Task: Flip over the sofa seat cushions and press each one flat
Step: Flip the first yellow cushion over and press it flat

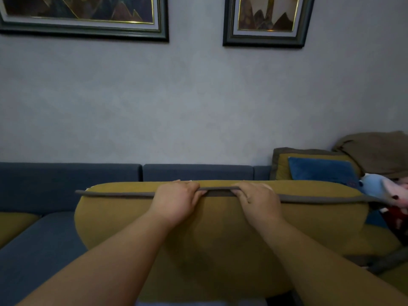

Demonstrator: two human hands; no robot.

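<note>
Both hands grip the grey piped seam along the upper edge of a mustard-yellow seat cushion [220,235], which stands on edge on the blue sofa [66,180]: the left hand [176,200] and right hand [257,199] sit close together, fingers curled over the seam. A blue throw pillow [320,170] and a plush toy [384,188] lie at the right, and 2 framed pictures [268,21] hang on the wall above.

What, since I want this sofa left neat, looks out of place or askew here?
The mustard cushion is raised on edge over the blue sofa, left hand and right hand gripping its grey top seam: mid-flip, not damage. At the right end a plush toy, blue pillow and brown blanket lie heaped.
</note>
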